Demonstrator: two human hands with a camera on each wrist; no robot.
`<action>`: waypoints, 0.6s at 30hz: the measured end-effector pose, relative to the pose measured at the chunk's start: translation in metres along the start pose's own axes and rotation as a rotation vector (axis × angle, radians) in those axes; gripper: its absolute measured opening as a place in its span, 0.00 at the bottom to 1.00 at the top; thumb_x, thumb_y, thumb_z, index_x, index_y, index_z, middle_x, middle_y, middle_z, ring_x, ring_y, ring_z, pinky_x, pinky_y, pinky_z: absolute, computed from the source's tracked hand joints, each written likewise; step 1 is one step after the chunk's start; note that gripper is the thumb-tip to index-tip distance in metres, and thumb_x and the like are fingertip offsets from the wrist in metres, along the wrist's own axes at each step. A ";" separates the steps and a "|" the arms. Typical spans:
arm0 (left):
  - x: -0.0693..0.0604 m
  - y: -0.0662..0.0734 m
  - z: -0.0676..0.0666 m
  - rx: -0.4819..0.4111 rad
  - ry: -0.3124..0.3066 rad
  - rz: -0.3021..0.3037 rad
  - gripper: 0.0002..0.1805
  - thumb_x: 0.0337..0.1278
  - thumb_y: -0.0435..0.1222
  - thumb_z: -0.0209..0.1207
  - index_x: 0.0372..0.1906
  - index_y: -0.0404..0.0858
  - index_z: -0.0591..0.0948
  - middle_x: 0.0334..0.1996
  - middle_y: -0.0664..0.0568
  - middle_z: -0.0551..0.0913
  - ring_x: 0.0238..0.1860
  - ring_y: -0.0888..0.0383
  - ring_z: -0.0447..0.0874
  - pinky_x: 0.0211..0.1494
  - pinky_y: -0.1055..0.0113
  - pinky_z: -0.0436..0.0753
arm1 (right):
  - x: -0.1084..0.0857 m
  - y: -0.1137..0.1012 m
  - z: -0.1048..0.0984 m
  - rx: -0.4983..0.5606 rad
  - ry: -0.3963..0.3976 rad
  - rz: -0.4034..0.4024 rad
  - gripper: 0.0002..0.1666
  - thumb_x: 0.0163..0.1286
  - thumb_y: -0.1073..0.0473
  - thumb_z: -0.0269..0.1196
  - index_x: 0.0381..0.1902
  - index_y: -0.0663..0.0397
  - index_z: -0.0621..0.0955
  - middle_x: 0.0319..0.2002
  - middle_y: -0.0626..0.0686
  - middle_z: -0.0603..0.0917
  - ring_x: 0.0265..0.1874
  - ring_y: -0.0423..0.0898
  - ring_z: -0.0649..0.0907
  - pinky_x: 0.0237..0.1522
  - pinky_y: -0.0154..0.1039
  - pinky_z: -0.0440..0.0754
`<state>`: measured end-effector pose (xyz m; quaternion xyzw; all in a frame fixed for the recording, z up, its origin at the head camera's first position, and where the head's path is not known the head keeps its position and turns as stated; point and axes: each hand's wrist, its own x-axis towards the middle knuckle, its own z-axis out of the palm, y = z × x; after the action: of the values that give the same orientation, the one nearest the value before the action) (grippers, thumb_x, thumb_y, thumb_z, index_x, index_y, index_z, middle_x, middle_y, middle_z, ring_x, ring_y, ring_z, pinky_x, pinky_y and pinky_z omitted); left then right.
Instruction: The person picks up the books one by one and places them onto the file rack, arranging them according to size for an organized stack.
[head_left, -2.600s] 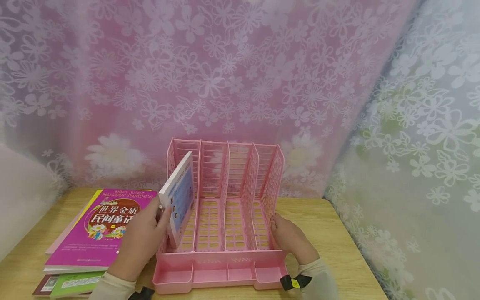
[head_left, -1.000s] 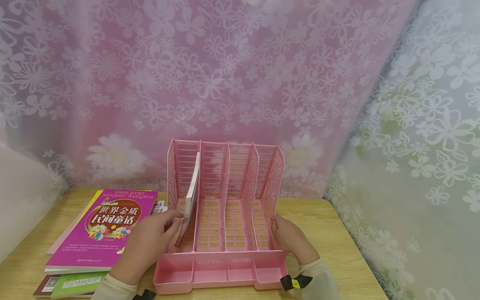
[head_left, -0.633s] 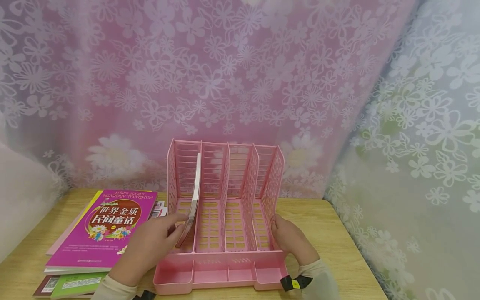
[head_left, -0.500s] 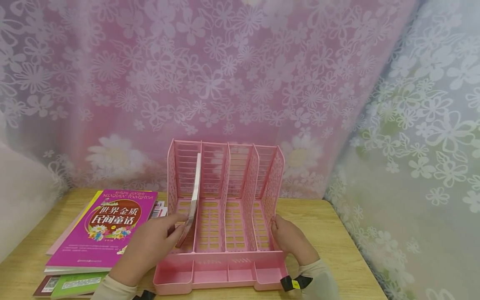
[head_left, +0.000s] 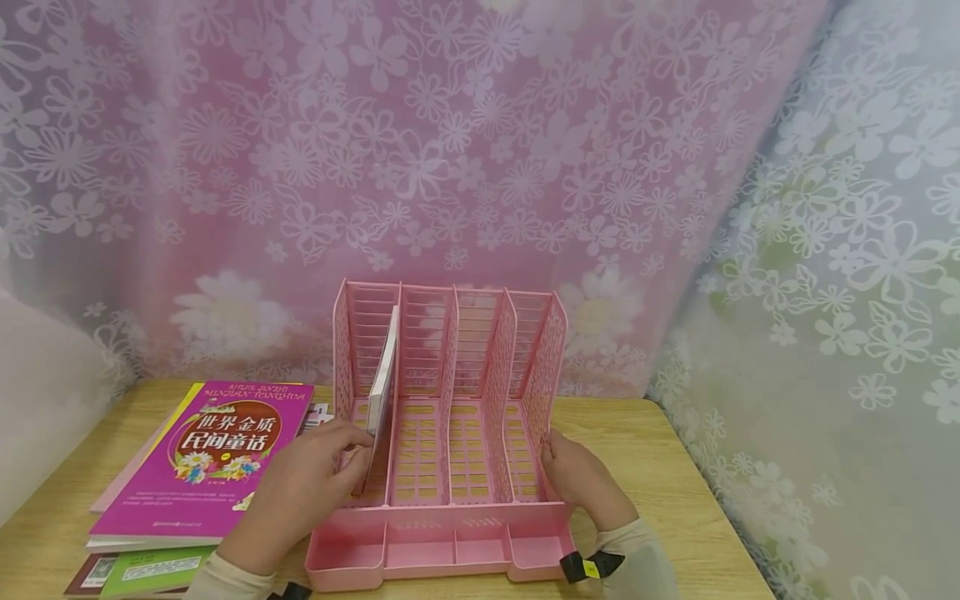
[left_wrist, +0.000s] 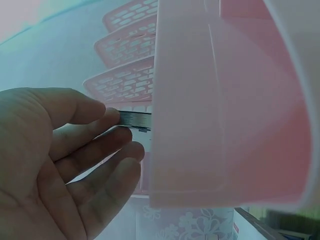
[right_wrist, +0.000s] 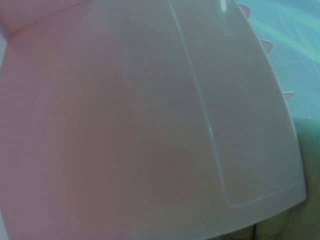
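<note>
A thin book [head_left: 384, 392] stands on edge in the leftmost slot of the pink book rack [head_left: 446, 520], its top leaning against the first divider. My left hand [head_left: 300, 487] holds the book low at its near edge. In the left wrist view, the thumb and fingers of the left hand [left_wrist: 75, 145] meet at the end of the book [left_wrist: 137, 120]. My right hand [head_left: 588, 479] grips the rack's right side panel, with its fingertips partly hidden. The rack's front wall [right_wrist: 125, 125] fills most of the right wrist view.
Left of the rack lies a stack of books, a purple one [head_left: 172, 500] on top and a green one [head_left: 153, 569] underneath. The wooden table [head_left: 675, 467] ends at a pink flowered curtain [head_left: 450, 167] behind. A pale flowered curtain [head_left: 847, 375] hangs at the right.
The book has gone from tilted, cover showing, to nearly upright against the first divider. Its bowed lower part has straightened in the last half second. The right hand stays on the rack.
</note>
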<state>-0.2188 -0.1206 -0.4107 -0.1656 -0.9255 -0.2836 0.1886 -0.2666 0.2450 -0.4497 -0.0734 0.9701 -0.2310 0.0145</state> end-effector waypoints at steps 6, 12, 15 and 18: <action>-0.001 0.002 0.000 -0.021 -0.049 -0.058 0.09 0.65 0.40 0.67 0.47 0.49 0.90 0.50 0.58 0.89 0.43 0.59 0.88 0.39 0.60 0.84 | 0.000 -0.001 -0.001 -0.009 0.002 -0.002 0.24 0.83 0.58 0.49 0.71 0.61 0.71 0.56 0.61 0.84 0.53 0.56 0.85 0.59 0.63 0.79; -0.003 0.002 0.002 -0.014 -0.057 -0.060 0.15 0.65 0.40 0.66 0.55 0.47 0.88 0.54 0.55 0.88 0.47 0.56 0.89 0.42 0.56 0.86 | -0.001 -0.002 -0.002 -0.015 0.001 0.010 0.23 0.83 0.58 0.49 0.70 0.60 0.73 0.56 0.61 0.85 0.55 0.58 0.85 0.59 0.63 0.78; -0.004 0.001 0.002 -0.008 -0.068 -0.033 0.16 0.66 0.41 0.66 0.57 0.48 0.88 0.57 0.54 0.87 0.54 0.50 0.88 0.49 0.49 0.86 | -0.001 -0.001 -0.002 -0.010 -0.002 0.016 0.23 0.84 0.57 0.49 0.70 0.59 0.73 0.57 0.61 0.84 0.57 0.60 0.84 0.60 0.64 0.78; -0.004 0.001 0.002 0.000 -0.091 -0.022 0.14 0.66 0.40 0.66 0.54 0.48 0.88 0.55 0.55 0.88 0.52 0.51 0.88 0.50 0.50 0.86 | -0.001 -0.001 -0.002 -0.017 0.002 0.011 0.23 0.84 0.57 0.48 0.69 0.59 0.73 0.57 0.62 0.84 0.58 0.61 0.84 0.60 0.64 0.77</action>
<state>-0.2155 -0.1197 -0.4135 -0.1681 -0.9349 -0.2778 0.1432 -0.2652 0.2448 -0.4475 -0.0678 0.9724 -0.2228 0.0144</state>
